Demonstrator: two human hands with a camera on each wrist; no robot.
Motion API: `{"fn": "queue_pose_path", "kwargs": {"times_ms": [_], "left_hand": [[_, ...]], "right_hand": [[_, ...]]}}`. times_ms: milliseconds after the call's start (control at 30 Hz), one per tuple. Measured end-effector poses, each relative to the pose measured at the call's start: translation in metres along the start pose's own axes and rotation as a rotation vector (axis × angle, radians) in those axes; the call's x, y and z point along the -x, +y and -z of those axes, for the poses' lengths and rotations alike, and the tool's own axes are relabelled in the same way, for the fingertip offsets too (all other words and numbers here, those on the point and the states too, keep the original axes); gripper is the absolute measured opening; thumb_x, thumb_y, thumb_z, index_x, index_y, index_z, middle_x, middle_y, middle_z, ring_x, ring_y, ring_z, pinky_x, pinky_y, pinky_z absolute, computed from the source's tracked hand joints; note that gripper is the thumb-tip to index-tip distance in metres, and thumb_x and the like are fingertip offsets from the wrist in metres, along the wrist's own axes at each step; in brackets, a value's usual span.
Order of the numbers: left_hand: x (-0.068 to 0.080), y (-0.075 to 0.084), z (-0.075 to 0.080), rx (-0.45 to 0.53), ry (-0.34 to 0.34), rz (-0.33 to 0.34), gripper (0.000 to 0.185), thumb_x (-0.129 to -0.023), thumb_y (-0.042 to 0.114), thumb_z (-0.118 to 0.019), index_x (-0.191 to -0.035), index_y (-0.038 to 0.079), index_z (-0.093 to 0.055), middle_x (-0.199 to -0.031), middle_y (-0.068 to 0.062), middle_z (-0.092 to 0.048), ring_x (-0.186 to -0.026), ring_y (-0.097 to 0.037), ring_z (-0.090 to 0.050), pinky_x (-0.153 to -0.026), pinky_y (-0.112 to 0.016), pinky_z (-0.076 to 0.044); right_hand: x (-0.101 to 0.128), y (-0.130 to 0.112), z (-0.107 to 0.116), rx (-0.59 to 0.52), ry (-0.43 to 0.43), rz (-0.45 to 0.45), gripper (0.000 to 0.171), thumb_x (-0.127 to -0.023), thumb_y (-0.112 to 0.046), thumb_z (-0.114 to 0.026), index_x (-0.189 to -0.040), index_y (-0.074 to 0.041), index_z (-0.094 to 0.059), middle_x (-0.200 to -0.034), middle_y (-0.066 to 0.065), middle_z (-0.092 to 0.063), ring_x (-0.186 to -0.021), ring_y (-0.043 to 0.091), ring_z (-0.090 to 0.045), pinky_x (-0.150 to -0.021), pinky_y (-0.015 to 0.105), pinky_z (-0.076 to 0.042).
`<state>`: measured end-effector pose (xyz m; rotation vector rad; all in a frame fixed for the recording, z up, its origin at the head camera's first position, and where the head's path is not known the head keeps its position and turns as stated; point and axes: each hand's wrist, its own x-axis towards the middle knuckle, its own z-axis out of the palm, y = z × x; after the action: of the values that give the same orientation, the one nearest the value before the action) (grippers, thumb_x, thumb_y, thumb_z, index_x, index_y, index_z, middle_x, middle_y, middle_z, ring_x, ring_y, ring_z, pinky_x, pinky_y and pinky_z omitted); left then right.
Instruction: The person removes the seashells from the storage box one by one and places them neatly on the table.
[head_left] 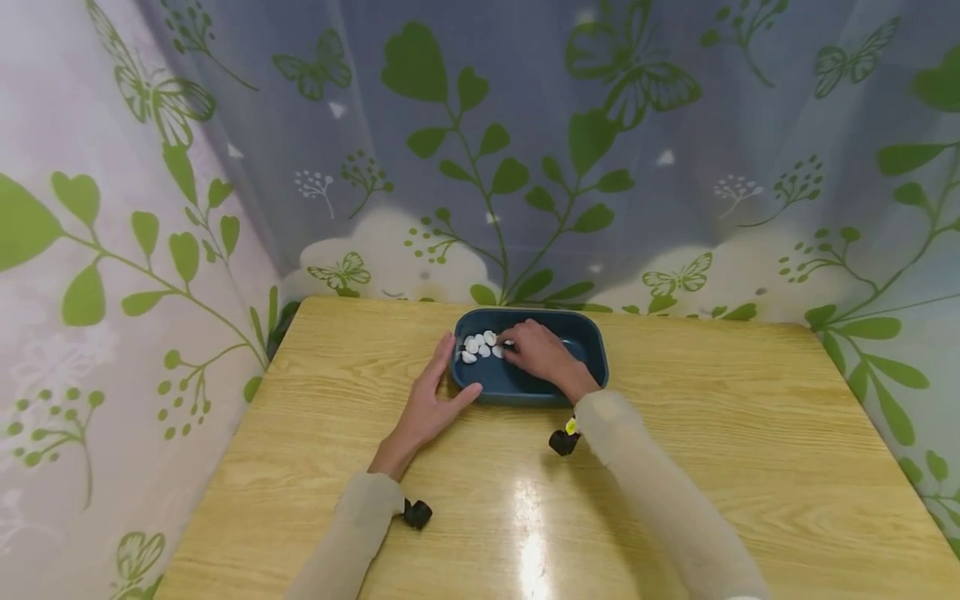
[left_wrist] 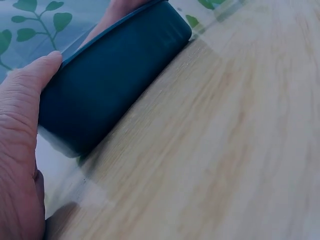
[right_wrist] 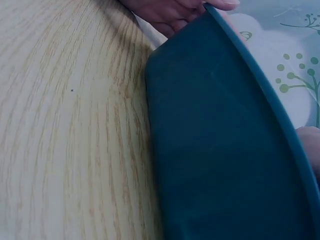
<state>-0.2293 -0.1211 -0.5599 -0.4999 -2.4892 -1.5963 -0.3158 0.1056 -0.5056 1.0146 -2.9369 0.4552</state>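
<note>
A dark blue rectangular tray [head_left: 525,398] with raised walls rests on the wooden table. Gathered at its left end are several small white pebble-like pieces [head_left: 472,343]. My right hand [head_left: 542,350] reaches into the tray over the front wall, its curled thumb and forefinger around one white piece [head_left: 498,352] at the right of the group. At the left front corner, my left hand [head_left: 429,408] braces the tray with fingers extended along the outer side and thumb at the front rim. The left wrist view shows this thumb [left_wrist: 47,65] touching the rim. The wall hides my right fingers in the right wrist view.
The wooden table [head_left: 712,433] stretches out on both sides of the tray. A curtain [head_left: 480,167] with green leaves and butterflies hangs right behind the table's back edge and along the sides. Small black cameras [head_left: 417,513] sit at both wrists.
</note>
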Motion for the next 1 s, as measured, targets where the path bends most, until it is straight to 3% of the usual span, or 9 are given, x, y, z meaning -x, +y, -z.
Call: {"fn": "queue_pose_path", "kwargs": {"times_ms": [267, 367, 600, 867, 1000], "left_hand": [[-0.0037, -0.0016, -0.001, 0.029, -0.009, -0.018, 0.09, -0.088, 0.046, -0.07, -0.158, 0.022, -0.018, -0.163, 0.011, -0.013, -0.148, -0.006, -0.011, -0.118, -0.048, -0.02], [-0.005, -0.0007, -0.0018, 0.028, -0.011, -0.017, 0.09, -0.088, 0.047, -0.07, -0.158, 0.021, -0.019, -0.162, 0.014, -0.013, -0.148, -0.006, -0.011, -0.119, -0.046, -0.019], [-0.0059, 0.0008, -0.0036, 0.023, -0.005, -0.012, 0.09, -0.087, 0.048, -0.07, -0.157, 0.025, -0.019, -0.163, 0.008, -0.015, -0.147, -0.005, -0.013, -0.119, -0.045, -0.02], [-0.0003, -0.0014, -0.0021, 0.037, 0.009, -0.007, 0.09, -0.087, 0.046, -0.071, -0.157, 0.023, -0.02, -0.161, 0.016, -0.015, -0.147, -0.005, -0.014, -0.119, -0.044, -0.02], [0.0004, -0.0024, -0.0031, 0.035, 0.01, -0.009, 0.09, -0.087, 0.045, -0.071, -0.157, 0.024, -0.02, -0.16, 0.016, -0.015, -0.147, -0.007, -0.014, -0.119, -0.045, -0.02]], "right_hand": [[-0.0013, 0.002, 0.0009, 0.017, -0.023, -0.056, 0.025, -0.094, -0.022, -0.066, -0.118, -0.014, -0.071, -0.106, 0.003, -0.07, -0.091, 0.021, -0.061, -0.08, 0.039, -0.052], [-0.0005, 0.0021, 0.0027, 0.015, -0.026, -0.079, 0.026, -0.094, -0.022, -0.067, -0.117, -0.013, -0.071, -0.103, 0.004, -0.071, -0.084, 0.018, -0.063, -0.074, 0.037, -0.053], [0.0034, 0.0037, 0.0039, -0.05, -0.054, -0.087, 0.029, -0.093, -0.023, -0.068, -0.12, -0.013, -0.069, -0.108, 0.004, -0.071, -0.076, 0.012, -0.063, -0.071, 0.033, -0.054], [0.0061, -0.0028, -0.0003, -0.071, -0.076, -0.129, 0.029, -0.094, -0.027, -0.067, -0.118, -0.012, -0.068, -0.077, -0.002, -0.064, -0.059, 0.01, -0.054, -0.06, 0.029, -0.047], [0.008, -0.0029, -0.0005, -0.082, -0.08, -0.132, 0.027, -0.093, -0.028, -0.067, -0.115, -0.012, -0.069, -0.074, -0.004, -0.061, -0.058, 0.011, -0.053, -0.059, 0.028, -0.046]]}}
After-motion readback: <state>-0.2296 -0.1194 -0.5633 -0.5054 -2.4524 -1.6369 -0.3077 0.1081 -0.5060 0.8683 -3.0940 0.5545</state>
